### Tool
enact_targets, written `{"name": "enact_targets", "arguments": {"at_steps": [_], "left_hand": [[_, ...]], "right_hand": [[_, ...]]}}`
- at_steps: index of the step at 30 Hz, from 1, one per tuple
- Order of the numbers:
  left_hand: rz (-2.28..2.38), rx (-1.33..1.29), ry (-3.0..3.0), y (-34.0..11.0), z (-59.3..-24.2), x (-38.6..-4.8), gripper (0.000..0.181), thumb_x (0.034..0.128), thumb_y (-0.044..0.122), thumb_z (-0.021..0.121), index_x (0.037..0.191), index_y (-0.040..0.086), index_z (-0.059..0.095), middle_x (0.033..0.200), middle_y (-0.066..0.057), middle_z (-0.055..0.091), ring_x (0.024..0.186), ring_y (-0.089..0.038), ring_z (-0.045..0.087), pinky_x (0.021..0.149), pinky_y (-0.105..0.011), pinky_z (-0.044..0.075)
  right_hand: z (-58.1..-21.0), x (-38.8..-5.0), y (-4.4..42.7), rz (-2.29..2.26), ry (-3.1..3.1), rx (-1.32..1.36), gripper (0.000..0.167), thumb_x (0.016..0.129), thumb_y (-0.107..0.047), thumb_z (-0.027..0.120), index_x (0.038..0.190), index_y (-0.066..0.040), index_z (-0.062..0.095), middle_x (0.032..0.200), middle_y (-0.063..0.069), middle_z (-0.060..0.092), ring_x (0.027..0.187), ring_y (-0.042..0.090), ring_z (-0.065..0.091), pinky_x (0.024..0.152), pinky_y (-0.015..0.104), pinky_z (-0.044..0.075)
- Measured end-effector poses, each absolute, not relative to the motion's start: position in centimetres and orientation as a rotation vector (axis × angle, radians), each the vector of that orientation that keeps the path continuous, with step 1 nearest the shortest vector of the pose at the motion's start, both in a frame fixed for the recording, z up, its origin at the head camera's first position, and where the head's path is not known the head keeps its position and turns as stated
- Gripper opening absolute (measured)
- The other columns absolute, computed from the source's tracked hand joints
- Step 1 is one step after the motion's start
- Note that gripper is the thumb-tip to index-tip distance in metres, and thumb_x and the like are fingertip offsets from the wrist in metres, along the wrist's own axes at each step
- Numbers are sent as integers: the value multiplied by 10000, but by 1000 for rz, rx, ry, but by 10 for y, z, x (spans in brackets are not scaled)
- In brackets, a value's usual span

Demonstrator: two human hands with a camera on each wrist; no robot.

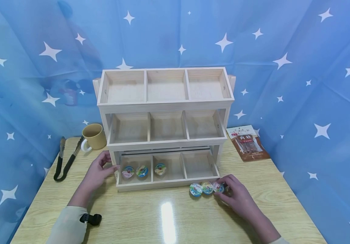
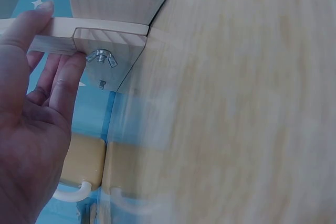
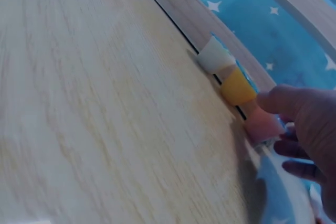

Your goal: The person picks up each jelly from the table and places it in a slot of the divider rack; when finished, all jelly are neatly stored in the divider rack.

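Note:
A three-tier wooden rack stands on the table, each tier split into three compartments. My left hand holds the rack's left side by the bottom tier; in the left wrist view, thumb and fingers lie on opposite sides of the wood, near a wing nut. Three jelly cups stand in a row before the bottom tier's right end: a white one, a yellow one and a pink one. My right hand pinches the pink cup. The bottom left compartment holds a pink-lidded cup and a blue-rimmed cup; the middle one holds a yellowish cup.
Left of the rack stand a tan mug with a white handle and black-handled tongs. A brown snack packet lies at the right. Blue star-patterned cloth surrounds the table's back and sides.

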State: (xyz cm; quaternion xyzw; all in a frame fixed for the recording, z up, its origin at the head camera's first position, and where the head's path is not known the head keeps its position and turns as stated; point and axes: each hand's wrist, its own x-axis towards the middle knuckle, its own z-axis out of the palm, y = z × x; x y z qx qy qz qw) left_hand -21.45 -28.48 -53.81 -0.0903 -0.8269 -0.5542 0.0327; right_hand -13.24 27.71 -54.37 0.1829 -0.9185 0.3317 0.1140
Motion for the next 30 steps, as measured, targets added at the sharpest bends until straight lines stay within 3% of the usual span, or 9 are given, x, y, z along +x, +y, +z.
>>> {"name": "enact_targets", "arguments": {"at_steps": [11, 19, 30], "left_hand": [[-1708, -270, -2545, -285, -539, -214, 534, 1010, 135, 838, 1469, 53, 578, 1288, -182, 673, 1152, -180, 612, 1165, -633, 383], [-1723, -284, -2537, -285, -537, -214, 530, 1012, 127, 833, 1471, 53, 578, 1288, -179, 670, 1150, -175, 611, 1152, -635, 385], [-1704, -254, -2556, -287, -540, -216, 551, 1015, 124, 829, 1495, 56, 567, 1325, -192, 663, 1173, -187, 599, 1191, -682, 347]], "right_hand": [[-533, -129, 278, 921, -2610, 566, 459, 770, 3, 962, 1155, -129, 750, 1161, -55, 707, 1005, 118, 691, 874, 304, 613], [-522, -133, 270, 936, -2495, 668, 486, 759, 9, 966, 1185, -113, 767, 1194, -35, 730, 1032, 170, 709, 989, 129, 501], [-512, -148, 251, 986, -2464, 746, 488, 769, 25, 968, 1194, -100, 765, 1218, -25, 738, 1059, 191, 722, 954, 277, 598]]}}
